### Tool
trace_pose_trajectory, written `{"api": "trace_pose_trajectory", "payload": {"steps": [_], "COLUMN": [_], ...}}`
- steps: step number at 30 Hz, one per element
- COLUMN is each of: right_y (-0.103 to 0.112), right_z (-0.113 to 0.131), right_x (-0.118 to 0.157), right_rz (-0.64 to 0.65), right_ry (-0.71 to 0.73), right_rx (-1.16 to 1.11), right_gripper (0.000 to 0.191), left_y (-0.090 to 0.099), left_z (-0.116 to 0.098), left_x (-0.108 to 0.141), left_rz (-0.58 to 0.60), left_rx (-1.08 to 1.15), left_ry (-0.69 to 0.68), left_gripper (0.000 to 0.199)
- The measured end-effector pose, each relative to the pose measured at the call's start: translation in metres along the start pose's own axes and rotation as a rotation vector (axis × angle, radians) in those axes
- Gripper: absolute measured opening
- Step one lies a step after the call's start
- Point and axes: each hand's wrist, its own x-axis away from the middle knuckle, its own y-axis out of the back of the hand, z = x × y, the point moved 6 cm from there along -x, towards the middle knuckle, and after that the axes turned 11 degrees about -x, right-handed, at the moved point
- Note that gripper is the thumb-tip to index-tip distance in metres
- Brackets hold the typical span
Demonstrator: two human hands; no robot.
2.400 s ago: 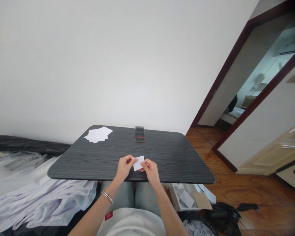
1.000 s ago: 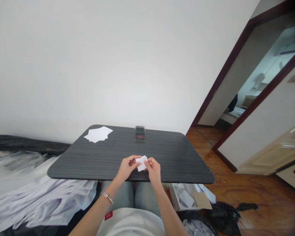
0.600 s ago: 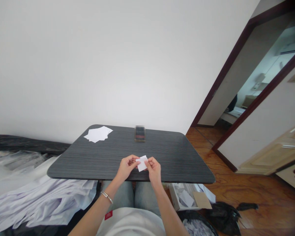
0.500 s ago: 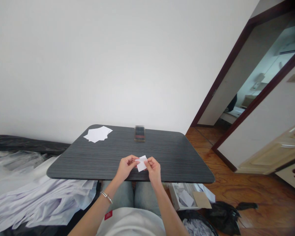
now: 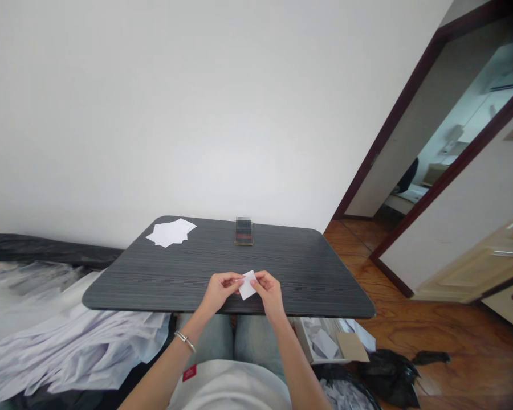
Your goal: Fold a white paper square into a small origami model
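Between my two hands is a small white piece of paper (image 5: 248, 286), held just above the near edge of the dark table (image 5: 188, 273). My left hand (image 5: 220, 289) pinches its left side between thumb and fingers. On the right side, my right hand (image 5: 268, 289) grips it the same way, thumb on top. The fingers behind the paper are partly hidden. A loose pile of white paper sheets (image 5: 171, 232) lies at the table's far left corner. Near the far edge, in the middle, a small dark item (image 5: 244, 231) is blurred out.
Left of the table lies a heap of white cloth (image 5: 81, 353). An open box of papers (image 5: 320, 341) stands on the floor at the right, close to a black plastic bag (image 5: 389, 376). A white wall (image 5: 239, 114) rises behind the table, and a doorway (image 5: 393, 154) is at the right.
Both hands have shifted very slightly while still holding the paper. The pile and the dark item stay where they were on the table.
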Motion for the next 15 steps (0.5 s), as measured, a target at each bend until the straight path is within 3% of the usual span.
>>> {"api": "trace_pose_trajectory", "payload": {"steps": [8, 15], "right_y": [0.0094, 0.0095], "right_z": [0.0016, 0.0042], "right_x": [-0.0005, 0.0013], "right_rz": [0.065, 0.097], "right_ry": [-0.075, -0.053], "right_rx": [0.027, 0.008], "right_gripper": [0.012, 0.006], "left_y": [-0.0030, -0.0040], "left_z": [0.0054, 0.0033], "left_x": [0.0008, 0.0019], "left_rz": [0.077, 0.102], "left_rx": [0.046, 0.118], "left_ry": [0.042, 0.084], "left_gripper": [0.023, 0.024]}}
